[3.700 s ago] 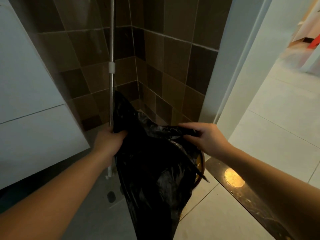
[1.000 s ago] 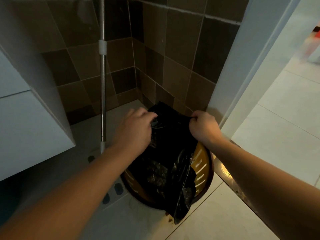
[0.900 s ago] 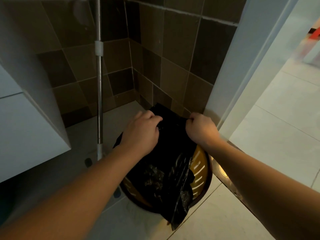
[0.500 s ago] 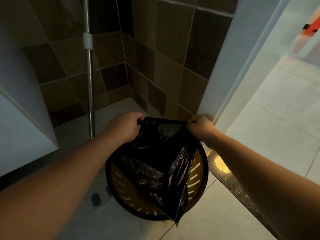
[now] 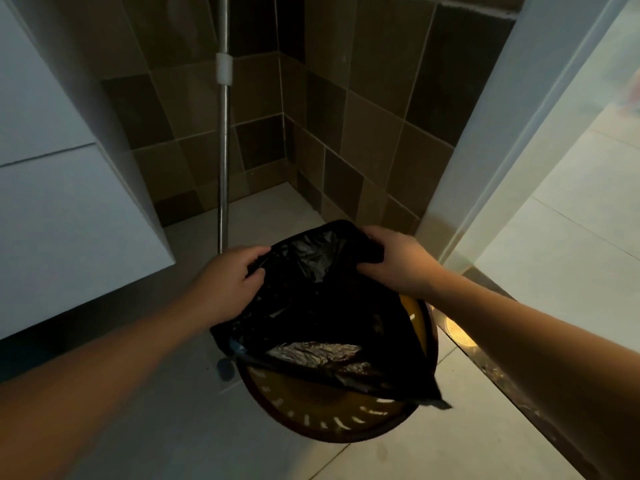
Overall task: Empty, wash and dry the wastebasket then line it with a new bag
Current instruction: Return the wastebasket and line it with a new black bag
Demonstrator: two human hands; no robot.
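A round yellow wastebasket (image 5: pixel 332 407) with slotted walls and a dark rim stands on the floor below me. A black plastic bag (image 5: pixel 322 306) lies spread open across its top, hiding most of the inside. My left hand (image 5: pixel 228 282) grips the bag's edge at the far left. My right hand (image 5: pixel 394 261) holds the bag's edge at the far right. The bag's near edge hangs inside the basket, and one corner sticks out over the right rim.
A metal pole (image 5: pixel 223 140) stands upright against the brown tiled wall (image 5: pixel 363 109) just behind the basket. A white cabinet (image 5: pixel 62 202) overhangs on the left. A white door frame (image 5: pixel 485 143) and a dark threshold strip (image 5: pixel 491 368) lie to the right.
My hands have pulled the bag's mouth wider apart and spread it over the wastebasket. The bag now covers far more of the opening than half a second ago.
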